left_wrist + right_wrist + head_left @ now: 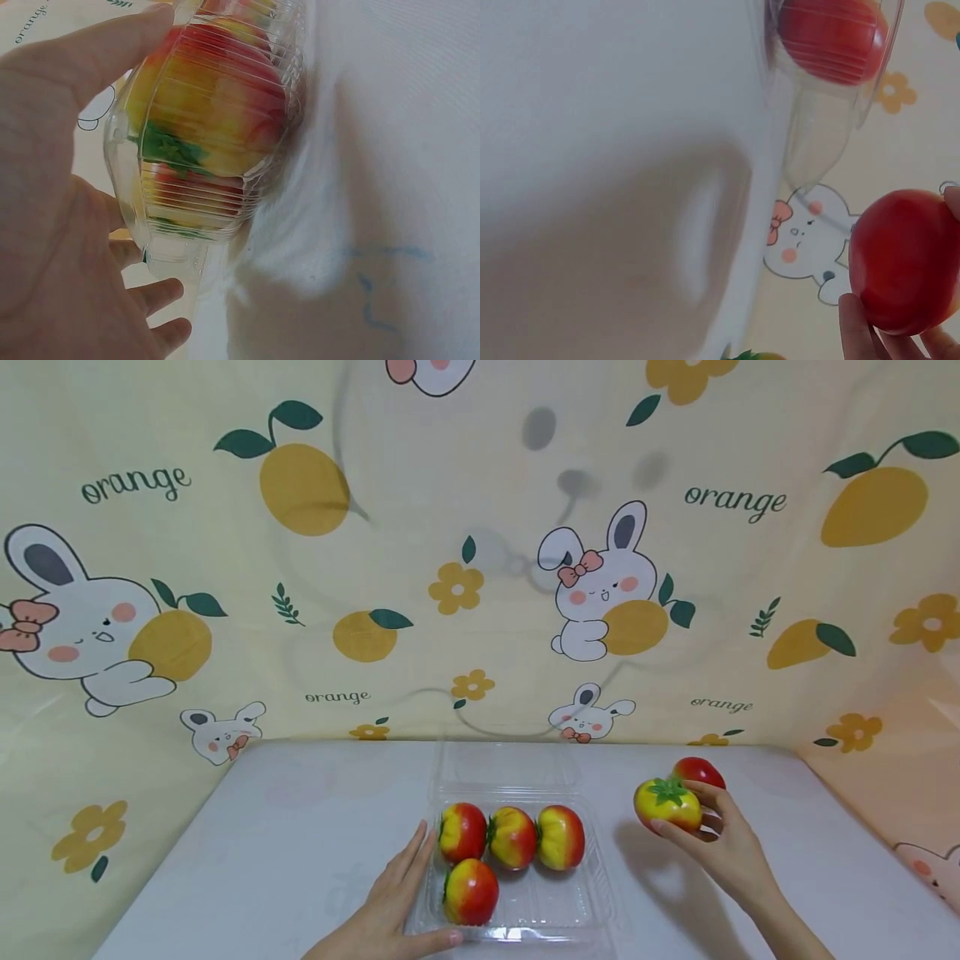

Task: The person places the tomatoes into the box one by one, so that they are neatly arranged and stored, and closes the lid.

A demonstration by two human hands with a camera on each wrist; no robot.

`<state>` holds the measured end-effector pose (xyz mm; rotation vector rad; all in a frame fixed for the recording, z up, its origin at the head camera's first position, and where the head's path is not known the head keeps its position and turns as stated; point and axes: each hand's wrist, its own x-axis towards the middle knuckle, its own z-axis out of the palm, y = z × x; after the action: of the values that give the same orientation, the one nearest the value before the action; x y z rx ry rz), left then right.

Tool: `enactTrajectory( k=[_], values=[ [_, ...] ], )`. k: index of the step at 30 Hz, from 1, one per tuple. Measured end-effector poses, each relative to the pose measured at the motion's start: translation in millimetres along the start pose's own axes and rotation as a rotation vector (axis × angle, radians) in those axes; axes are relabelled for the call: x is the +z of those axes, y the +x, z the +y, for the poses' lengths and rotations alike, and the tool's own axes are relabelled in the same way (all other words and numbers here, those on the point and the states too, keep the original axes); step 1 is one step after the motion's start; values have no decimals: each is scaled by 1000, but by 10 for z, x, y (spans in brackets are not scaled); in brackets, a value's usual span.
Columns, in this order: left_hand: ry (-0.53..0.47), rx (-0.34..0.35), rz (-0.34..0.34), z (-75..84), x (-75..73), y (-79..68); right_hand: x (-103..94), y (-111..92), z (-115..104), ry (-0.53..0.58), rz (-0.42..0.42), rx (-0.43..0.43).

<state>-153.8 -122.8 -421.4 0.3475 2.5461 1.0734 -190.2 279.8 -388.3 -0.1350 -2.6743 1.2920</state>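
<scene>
Beside tray (pixel 600 893) — right hand (pixel 723 852) grips tomato (pixel 667 804), calyx up.

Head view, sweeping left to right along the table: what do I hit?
left hand → clear plastic container holding four tomatoes → yellow-red tomato gripped by the right hand
</scene>
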Motion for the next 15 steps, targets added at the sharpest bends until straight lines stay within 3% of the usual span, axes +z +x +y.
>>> enactTrajectory(
  k=[4,12,15],
  values=[
    [3,4,2,3,5,-9,43,10,36,19,38,-34],
    [8,12,9,5,6,-7,142,230,461,8,54,-43],
    [12,15,14,6,7,-2,156,228,458,3,51,-60]
  ],
)
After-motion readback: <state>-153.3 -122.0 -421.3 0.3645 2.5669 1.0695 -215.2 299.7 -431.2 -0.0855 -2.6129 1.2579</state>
